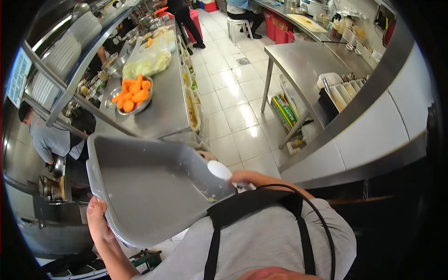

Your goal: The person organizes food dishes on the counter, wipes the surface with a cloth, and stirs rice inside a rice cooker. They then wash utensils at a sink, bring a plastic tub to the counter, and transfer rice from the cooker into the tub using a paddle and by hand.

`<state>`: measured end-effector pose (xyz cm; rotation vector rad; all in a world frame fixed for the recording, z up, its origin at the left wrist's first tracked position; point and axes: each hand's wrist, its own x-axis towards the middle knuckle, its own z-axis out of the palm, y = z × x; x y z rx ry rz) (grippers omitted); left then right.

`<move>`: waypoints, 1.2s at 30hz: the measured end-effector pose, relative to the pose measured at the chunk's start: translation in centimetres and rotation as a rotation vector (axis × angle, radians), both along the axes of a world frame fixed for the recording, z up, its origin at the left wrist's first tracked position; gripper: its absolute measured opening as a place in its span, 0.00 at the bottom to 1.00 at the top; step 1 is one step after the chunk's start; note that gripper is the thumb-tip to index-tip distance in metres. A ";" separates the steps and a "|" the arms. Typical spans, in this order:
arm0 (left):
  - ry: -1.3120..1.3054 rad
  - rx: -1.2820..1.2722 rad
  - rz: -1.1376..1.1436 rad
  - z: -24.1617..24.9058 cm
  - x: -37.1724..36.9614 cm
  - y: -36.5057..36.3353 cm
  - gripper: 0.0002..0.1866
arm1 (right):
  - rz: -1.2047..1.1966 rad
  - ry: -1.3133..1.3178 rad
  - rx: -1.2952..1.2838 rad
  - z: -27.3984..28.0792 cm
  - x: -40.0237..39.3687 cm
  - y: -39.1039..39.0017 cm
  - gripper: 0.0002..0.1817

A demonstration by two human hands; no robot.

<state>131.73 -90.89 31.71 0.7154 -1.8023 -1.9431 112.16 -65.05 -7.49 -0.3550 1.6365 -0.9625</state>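
My left hand (96,219) grips the near rim of a large grey plastic tub (149,186), which is tilted up in front of my chest. A few scraps stick to its inner wall. My right hand (242,177) holds a white scoop or spoon (219,170) at the tub's right edge, with its bowl just inside the tub. My grey shirt and black apron straps fill the bottom of the view.
A steel counter (163,107) ahead carries a metal bowl of peeled carrots (132,95) and a bag of cut vegetables (148,59). Another steel table (303,65) with white containers (343,91) stands right. A person in grey (49,137) works at left; others stand far back. Tiled floor (233,102) runs between.
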 end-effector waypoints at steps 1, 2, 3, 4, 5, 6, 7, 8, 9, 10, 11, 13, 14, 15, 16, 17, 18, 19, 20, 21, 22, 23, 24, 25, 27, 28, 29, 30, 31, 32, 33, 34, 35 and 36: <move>-0.025 0.002 0.007 -0.3 -0.3 0.5 0.10 | -0.080 -0.110 0.084 1.2 0.7 0.5 0.24; -0.040 0.018 0.022 -0.6 -0.9 1.4 0.09 | -0.130 -0.131 0.086 0.2 1.5 0.6 0.22; -0.027 0.030 0.067 -1.1 -1.5 2.5 0.09 | 0.007 -0.067 0.044 0.2 1.0 0.9 0.22; -0.023 0.042 0.116 -1.7 -2.1 3.5 0.09 | -0.042 -0.081 0.095 0.0 0.6 1.7 0.22; -0.026 0.048 0.168 -2.1 -2.4 4.6 0.10 | -0.088 -0.103 0.142 -0.1 0.3 2.6 0.22; -0.036 0.046 0.189 -2.6 -2.5 5.5 0.10 | -0.025 -0.039 0.141 -0.7 -1.1 3.5 0.23; -0.045 0.055 0.238 -2.9 -2.8 6.8 0.11 | 0.034 0.025 0.141 -1.6 -3.4 5.0 0.24; -0.053 0.067 0.284 -3.4 -3.3 8.2 0.11 | 0.091 0.092 0.143 -2.1 -5.8 6.7 0.25; -0.062 0.083 0.328 -4.1 -3.5 9.4 0.12 | 0.107 0.154 0.188 -0.1 -8.6 8.7 0.25; -0.082 0.131 0.225 -5.2 -2.9 9.5 0.15 | 0.082 0.205 0.213 2.0 -11.6 10.9 0.22; -0.092 0.246 0.280 -6.4 -3.1 10.4 0.16 | 0.086 0.274 0.207 2.7 -15.2 13.1 0.20; -0.114 0.472 0.379 -9.1 -4.0 12.3 0.18 | -0.235 0.463 0.113 -2.8 -23.0 16.7 0.17; -0.127 0.549 0.303 -11.1 -3.9 12.7 0.19 | -0.215 0.742 0.246 6.6 -23.7 17.9 0.16; -0.141 0.626 0.221 -12.9 -4.2 13.0 0.21 | -0.375 0.658 0.224 12.0 -24.8 18.8 0.17; -0.173 0.686 0.234 -14.0 -5.6 14.7 0.19 | -0.346 0.688 0.302 16.0 -26.7 19.9 0.17; -0.209 0.746 0.246 -15.3 -7.0 16.5 0.18 | -0.548 0.826 0.245 16.0 -28.9 20.9 0.17; -0.243 0.848 0.192 -18.6 -6.9 16.4 0.18 | -0.657 0.866 0.274 19.6 -29.7 21.1 0.16; -0.278 0.949 0.136 -22.4 -6.9 15.9 0.18 | -0.777 0.966 0.115 19.1 -32.4 21.8 0.14; -0.259 1.089 0.066 -24.5 -8.1 15.9 0.18 | -0.818 0.963 0.062 21.9 -32.6 21.9 0.13; -0.242 1.228 -0.007 -25.7 -9.4 16.1 0.17 | -0.860 0.961 0.009 25.5 -32.4 21.5 0.12; -0.234 1.192 0.025 -26.1 -11.2 16.6 0.17 | -0.882 1.023 -0.040 27.0 -33.3 21.2 0.11; -0.223 1.158 0.058 -26.2 -13.4 17.1 0.17 | -0.897 1.089 -0.089 28.1 -34.2 21.3 0.10; -0.208 1.128 0.094 -26.4 -15.4 17.4 0.17 | -0.931 1.088 -0.134 29.0 -34.7 21.7 0.10; -0.239 1.061 0.046 -26.8 -17.1 17.4 0.16 | -0.958 1.089 -0.181 29.9 -35.4 21.9 0.09; -0.287 0.930 -0.037 -27.9 -20.5 17.3 0.16 | -1.010 1.085 -0.277 31.0 -37.4 22.3 0.08; -0.287 0.902 -0.043 -29.2 -22.3 16.5 0.17 | -1.041 1.077 -0.328 31.1 -38.6 22.7 0.08; -0.287 0.874 -0.048 -29.1 -24.5 16.3 0.18 | -1.075 1.070 -0.381 31.3 -39.9 23.0 0.08; -0.266 0.856 -0.057 -28.9 -27.2 16.1 0.19 | -1.123 1.032 -0.415 31.6 -41.1 23.2 0.09; -0.245 0.837 -0.067 -28.6 -30.0 15.8 0.20 | -1.145 1.096 -0.407 31.9 -42.5 23.6 0.09; -0.215 0.773 -0.133 -28.6 -32.6 15.0 0.21 | -1.169 1.160 -0.399 32.1 -44.0 24.0 0.09; -0.194 0.754 -0.151 -29.0 -35.3 14.1 0.20 | -1.194 1.219 -0.390 32.0 -45.6 24.5 0.09; -0.174 0.731 -0.168 -29.4 -38.2 13.0 0.20 | -1.241 1.207 -0.406 31.7 -47.2 24.8 0.10; -0.156 0.711 -0.187 -29.4 -41.2 12.1 0.20 | -1.289 1.196 -0.418 31.5 -48.9 25.3 0.10; -0.124 0.687 -0.195 -26.4 -44.2 12.6 0.20 | -1.335 1.186 -0.424 31.3 -50.4 26.0 0.10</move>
